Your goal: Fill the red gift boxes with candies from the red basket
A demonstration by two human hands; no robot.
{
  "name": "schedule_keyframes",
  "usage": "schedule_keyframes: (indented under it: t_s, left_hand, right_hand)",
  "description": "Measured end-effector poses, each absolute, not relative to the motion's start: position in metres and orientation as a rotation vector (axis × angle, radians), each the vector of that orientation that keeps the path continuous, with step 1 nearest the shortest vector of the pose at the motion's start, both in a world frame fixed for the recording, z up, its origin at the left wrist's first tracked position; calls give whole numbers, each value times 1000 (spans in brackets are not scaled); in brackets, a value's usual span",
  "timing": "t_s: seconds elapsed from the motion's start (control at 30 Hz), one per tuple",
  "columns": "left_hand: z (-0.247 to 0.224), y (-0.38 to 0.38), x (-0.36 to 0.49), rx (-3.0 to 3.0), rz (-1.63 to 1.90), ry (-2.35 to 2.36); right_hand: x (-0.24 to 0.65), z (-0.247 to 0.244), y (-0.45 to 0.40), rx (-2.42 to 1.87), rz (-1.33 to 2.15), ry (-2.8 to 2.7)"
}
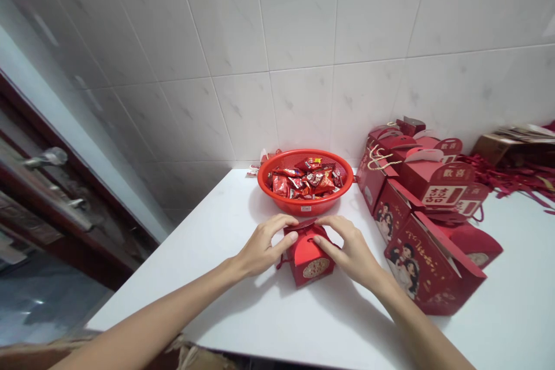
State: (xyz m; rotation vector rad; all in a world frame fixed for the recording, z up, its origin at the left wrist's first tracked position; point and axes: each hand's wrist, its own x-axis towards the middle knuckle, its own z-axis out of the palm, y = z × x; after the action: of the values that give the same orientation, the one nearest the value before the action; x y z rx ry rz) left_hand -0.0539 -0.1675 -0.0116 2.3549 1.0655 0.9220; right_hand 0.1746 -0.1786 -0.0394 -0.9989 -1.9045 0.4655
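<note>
A small red candy box [313, 273] with a gold oval emblem on its front stands upright on the white table. At its left top edge, my left hand [265, 244] grips a flap between thumb and fingers. My right hand [352, 247] holds the top from the other side, its thumb on the front flap beside a small hole. The rear flap stands partly raised between my fingertips. A dark red ribbon [282, 260] hangs at the box's left side. Just behind the box sits a red plastic basket [303, 206] with many wrapped candies [306, 180] in it.
Several larger red gift boxes [433, 266] are clustered on the right, some with cord handles. Farther right lie dark red ribbons [511, 176] and a brown box [498, 150]. A tiled wall [303, 17] closes off the back; a cardboard edge [39, 352] shows at lower left.
</note>
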Motion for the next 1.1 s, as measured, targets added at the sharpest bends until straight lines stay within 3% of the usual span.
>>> schedule_keyframes:
  t_s: [0.3,0.8,1.1]
  left_hand:
    - [-17,-170,-52,2417,755,1027]
    - [-18,-160,-56,2412,578,1266]
    - [-21,-155,-58,2126,569,1226]
  right_hand:
    - [170,-48,-171,-1140,442,-1769]
    - [175,-63,-155,-1133,1005,-1643]
    - [179,-63,-147,-1174,1017,-1411]
